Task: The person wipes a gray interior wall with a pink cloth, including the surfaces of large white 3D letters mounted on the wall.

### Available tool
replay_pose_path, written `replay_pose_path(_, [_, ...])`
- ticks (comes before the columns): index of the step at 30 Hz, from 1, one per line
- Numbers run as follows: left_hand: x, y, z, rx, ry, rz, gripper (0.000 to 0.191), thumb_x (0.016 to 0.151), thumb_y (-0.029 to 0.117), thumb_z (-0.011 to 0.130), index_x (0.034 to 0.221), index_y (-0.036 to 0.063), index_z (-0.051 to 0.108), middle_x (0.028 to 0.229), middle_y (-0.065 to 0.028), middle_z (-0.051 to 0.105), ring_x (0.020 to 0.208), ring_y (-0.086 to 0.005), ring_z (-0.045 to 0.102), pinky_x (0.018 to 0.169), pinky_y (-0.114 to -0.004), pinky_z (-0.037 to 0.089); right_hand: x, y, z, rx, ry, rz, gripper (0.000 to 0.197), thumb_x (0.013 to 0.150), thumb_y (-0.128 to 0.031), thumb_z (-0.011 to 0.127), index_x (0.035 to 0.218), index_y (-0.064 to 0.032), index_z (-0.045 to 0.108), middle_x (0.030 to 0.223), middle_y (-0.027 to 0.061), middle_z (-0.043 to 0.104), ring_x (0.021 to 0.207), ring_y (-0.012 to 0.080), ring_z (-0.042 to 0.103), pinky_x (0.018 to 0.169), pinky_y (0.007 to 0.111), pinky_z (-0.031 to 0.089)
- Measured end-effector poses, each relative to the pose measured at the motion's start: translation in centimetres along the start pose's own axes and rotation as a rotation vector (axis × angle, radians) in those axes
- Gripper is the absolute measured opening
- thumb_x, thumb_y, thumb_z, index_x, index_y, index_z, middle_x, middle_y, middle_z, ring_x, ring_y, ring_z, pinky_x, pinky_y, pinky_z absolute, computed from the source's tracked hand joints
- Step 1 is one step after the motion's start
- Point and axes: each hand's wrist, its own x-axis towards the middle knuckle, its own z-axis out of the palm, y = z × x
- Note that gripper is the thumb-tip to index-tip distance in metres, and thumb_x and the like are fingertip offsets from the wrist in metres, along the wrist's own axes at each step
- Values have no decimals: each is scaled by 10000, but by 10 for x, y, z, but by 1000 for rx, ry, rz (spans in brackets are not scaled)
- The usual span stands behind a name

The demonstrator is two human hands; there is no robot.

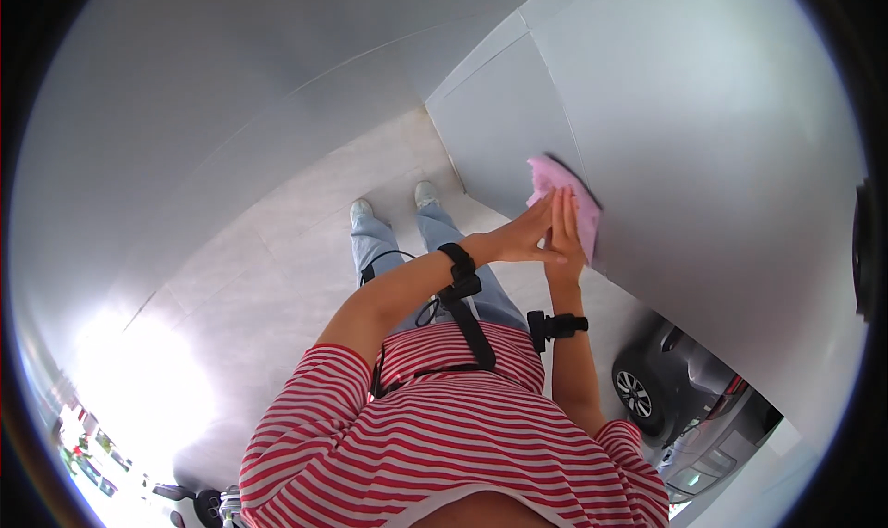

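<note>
A fluffy pink cloth [586, 226] with a dark edge strip lies against the smooth grey wall panel [510, 112]. My right hand [565, 233] is laid lengthwise along the cloth, fingers together and pointing up the wall. My left hand [513, 240] crosses in from the left. Its fingers meet the right hand near the lower edge of the cloth, and its thumb reaches towards the right wrist. Whether the left fingers also grip the cloth is hidden. Each wrist wears a black strap with a small device.
Two grey walls meet in a corner ahead of my white shoes [427, 194]. Pale tiles cover the floor [291, 250]. Parked cars stand behind on the right, the nearest a dark car [666, 368]. A white vehicle [184, 511] shows at lower left beside strong glare.
</note>
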Motion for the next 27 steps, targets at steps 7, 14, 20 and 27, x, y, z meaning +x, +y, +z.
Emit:
replay_pose_path(7, [51,128,-59,229,83,588,660,885,389,488,1378,13,261,1454,-162,214,1360,-278,163,1099,-439,107,19,-18,-103,-325,715,-81,603,923,-445,398,1382,-63,316,1453,196,213,1352,383,142,1062,533,56])
replay_pose_path(14, [43,57,-8,566,-37,719,635,844,389,536,1324,16,353,1391,-146,336,1272,-293,333,1081,-446,199,-54,59,-8,-508,668,24,661,820,-253,604,1382,-94,294,1407,252,247,1308,434,206,1015,570,204])
replay_pose_path(20, [20,18,2,690,-28,552,558,819,330,593,1254,10,453,1302,-117,456,1246,-271,368,1070,-440,226,-71,52,-5,-425,364,84,435,798,-197,609,1217,-129,514,1245,107,513,1118,292,503,885,427,433])
replay_pose_path(27, [67,155,-20,647,218,965,447,770,254,637,1178,97,546,1212,-35,524,1138,-192,458,1025,-414,282,-22,2,-141,-602,1128,-155,566,903,-188,507,1359,42,262,1372,271,315,1270,421,300,1047,514,204])
